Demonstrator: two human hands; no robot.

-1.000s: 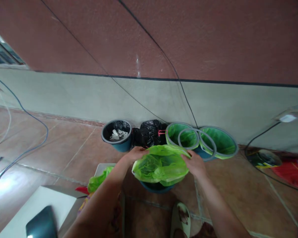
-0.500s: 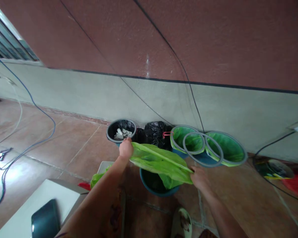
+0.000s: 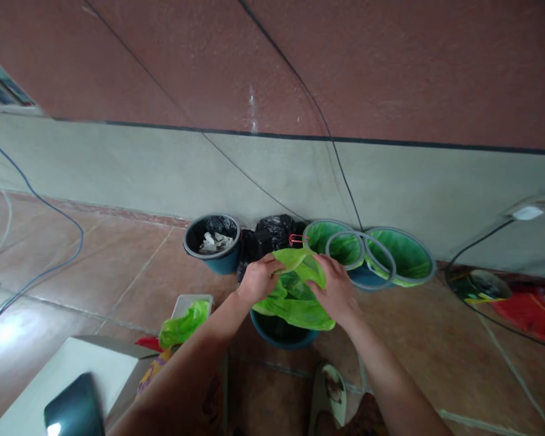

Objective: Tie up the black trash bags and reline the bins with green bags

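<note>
A thin green plastic bag [image 3: 300,312] hangs with its mouth spread, partly inside a blue bucket [image 3: 281,342]. My left hand [image 3: 260,280] pinches the bag's rim on the left. On the other side my right hand [image 3: 335,287] grips the rim, thumb toward the opening. Behind them by the wall stand two bins with green liners, a left one [image 3: 315,233] and a right one [image 3: 415,257]. Two loose grey rings [image 3: 386,257] rest across these bins. The bucket's far rim is hidden by the bag.
A black-lined bin [image 3: 227,263] holding crumpled white waste and a tied black bag [image 3: 275,230] stand by the wall. Near my left arm are a white tray with green plastic [image 3: 186,324] and a white box [image 3: 86,375] bearing a phone [image 3: 75,409]. Cables [image 3: 68,212] cross the floor.
My hands have come closer together. The bag, stretched flat between them before, now has its mouth open and hangs lower over the bucket. The view has shifted slightly right.
</note>
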